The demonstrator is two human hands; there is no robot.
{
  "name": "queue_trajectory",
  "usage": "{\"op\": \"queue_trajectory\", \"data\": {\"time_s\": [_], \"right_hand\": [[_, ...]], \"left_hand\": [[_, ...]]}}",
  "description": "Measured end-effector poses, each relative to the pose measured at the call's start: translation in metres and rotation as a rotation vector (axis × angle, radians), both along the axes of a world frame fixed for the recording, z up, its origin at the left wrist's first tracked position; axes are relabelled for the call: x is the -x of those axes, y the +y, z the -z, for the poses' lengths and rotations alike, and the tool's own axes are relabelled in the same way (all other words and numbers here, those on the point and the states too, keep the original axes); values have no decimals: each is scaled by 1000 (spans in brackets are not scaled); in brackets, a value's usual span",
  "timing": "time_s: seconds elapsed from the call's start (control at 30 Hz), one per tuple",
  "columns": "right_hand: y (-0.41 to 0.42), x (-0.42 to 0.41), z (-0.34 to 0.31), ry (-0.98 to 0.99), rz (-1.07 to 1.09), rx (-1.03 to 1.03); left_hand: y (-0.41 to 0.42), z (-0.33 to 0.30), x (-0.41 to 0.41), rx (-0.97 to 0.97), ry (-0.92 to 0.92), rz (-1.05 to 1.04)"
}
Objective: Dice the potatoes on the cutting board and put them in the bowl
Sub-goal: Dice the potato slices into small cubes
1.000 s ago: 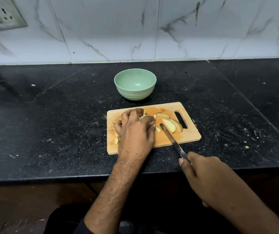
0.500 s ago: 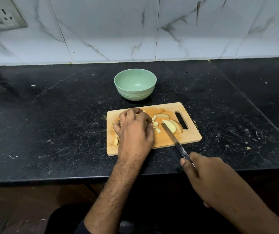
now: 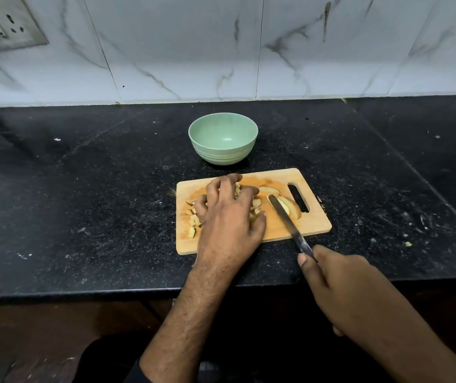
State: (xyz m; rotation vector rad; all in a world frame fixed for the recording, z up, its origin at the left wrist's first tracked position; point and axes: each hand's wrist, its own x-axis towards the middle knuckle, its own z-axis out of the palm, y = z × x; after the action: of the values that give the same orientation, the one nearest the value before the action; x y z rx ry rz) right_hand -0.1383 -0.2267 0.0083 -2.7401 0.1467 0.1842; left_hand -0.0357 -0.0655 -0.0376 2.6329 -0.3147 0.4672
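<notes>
Currently: left hand (image 3: pixel 228 217) gathers diced potato pieces (image 3: pixel 193 222) on the cutting board (image 3: pixel 312 225); right hand (image 3: pixel 351 294) holds the knife (image 3: pixel 287 221).

Left fingers are curled over the dice at the board's left half. Right fingers grip the knife handle; the blade lies on the board beside uncut potato wedges (image 3: pixel 290 207) near the board's handle slot. Green bowl (image 3: pixel 222 138) stands on the bench (image 3: pixel 97 203) just behind the board.

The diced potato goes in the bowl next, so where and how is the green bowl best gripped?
Grip the green bowl at its rim, from above on the near side: it stands upright and empty, its mouth open, just behind the cutting board, and nothing touches it.
</notes>
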Motion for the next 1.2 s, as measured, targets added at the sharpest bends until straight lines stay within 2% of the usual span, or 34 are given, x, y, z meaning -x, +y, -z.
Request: {"op": "queue_trajectory", "data": {"time_s": [0.1,0.27,0.47,0.6,0.7,0.97,1.2], "right_hand": [[-4,1,1,1,12,-1],[-9,2,0,-8,27,-6],[-14,1,1,4,52,16],[-20,-2,4,17,64,45],[-23,-3,4,2,58,51],[-24,-1,10,-6,38,34],[-23,-1,11,-31,41,41]], "left_hand": [[2,2,-3,59,-1,-59],[1,3,-2,85,-44,-30],[-10,-4,1,-85,-167,43],[-21,-11,-4,-234,-52,125],[-22,-12,-9,-259,17,154],[-15,-18,-20,-270,45,230],[-15,-16,-16,-255,27,216]]}}
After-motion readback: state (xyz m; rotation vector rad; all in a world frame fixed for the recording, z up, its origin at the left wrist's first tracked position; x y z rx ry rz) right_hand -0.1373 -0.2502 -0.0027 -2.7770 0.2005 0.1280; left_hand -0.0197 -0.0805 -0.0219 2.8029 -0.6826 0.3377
